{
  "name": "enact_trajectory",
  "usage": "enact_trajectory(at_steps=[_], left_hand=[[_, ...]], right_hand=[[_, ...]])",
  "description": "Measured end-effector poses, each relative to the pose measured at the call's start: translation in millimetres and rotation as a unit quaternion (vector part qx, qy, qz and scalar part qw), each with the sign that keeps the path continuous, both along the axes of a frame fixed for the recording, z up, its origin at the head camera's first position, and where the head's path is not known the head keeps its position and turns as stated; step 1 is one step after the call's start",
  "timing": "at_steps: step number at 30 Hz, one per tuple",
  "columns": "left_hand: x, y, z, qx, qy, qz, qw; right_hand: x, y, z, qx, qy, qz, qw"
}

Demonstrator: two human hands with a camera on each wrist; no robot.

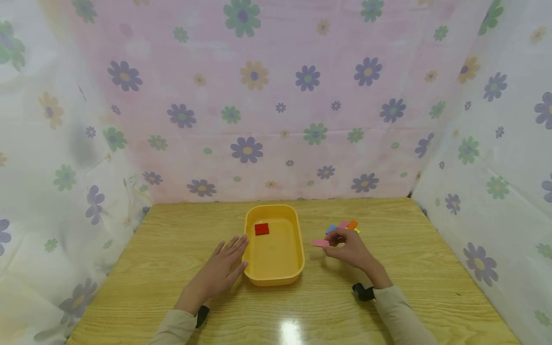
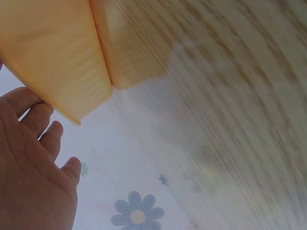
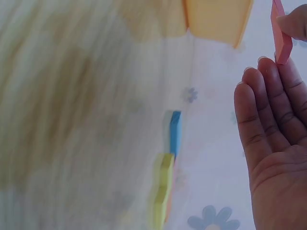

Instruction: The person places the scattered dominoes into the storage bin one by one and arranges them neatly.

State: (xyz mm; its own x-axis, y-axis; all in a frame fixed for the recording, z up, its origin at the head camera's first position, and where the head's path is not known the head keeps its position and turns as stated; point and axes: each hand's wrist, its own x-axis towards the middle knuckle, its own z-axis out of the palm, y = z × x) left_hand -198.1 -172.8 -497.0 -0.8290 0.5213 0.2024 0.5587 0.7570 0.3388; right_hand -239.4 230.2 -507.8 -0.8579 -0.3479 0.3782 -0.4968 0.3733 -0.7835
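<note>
A yellow plastic tray (image 1: 276,277) stands on the table with red blocks (image 1: 261,229) lying in its far left part. My left hand (image 1: 222,268) has its fingers stretched out, the tips at the tray's left rim; in the left wrist view the fingertips meet the edge of the tray (image 2: 57,62). To the right of the tray, my right hand (image 1: 351,249) pinches a pink flat block (image 1: 320,243) between thumb and index finger. In the right wrist view this pink block (image 3: 282,38) is held above the table while the other fingers extend.
Just beyond the right hand lie several flat blocks: a blue block (image 1: 331,229), a pink block (image 1: 343,224), an orange block (image 1: 352,224) and yellow ones, partly hidden by the hand. Flowered cloth (image 1: 276,120) encloses the wooden table (image 1: 181,230) at the back and sides.
</note>
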Motion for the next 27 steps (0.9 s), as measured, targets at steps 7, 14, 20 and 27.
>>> enact_trajectory(at_steps=[7, 14, 20, 27], left_hand=[[-1.6, -1, 1.0, -0.022, -0.012, 0.0, 0.9997], [-1.0, -1, 3.9, -0.022, -0.018, -0.001, 0.9996], [-0.8, -2, 4.1, -0.022, -0.02, 0.0, 0.9996], [-2.1, -1, 2.6, -0.025, -0.027, 0.001, 0.9993]], right_hand=[[-2.8, -20, 16.3, 0.016, 0.004, 0.0, 1.0], [-17.6, -43, 40.9, 0.02, 0.017, 0.005, 1.0], [-33.9, -71, 69.5, 0.035, 0.013, 0.037, 0.999], [-56.4, -101, 91.9, 0.055, 0.027, 0.066, 0.996]])
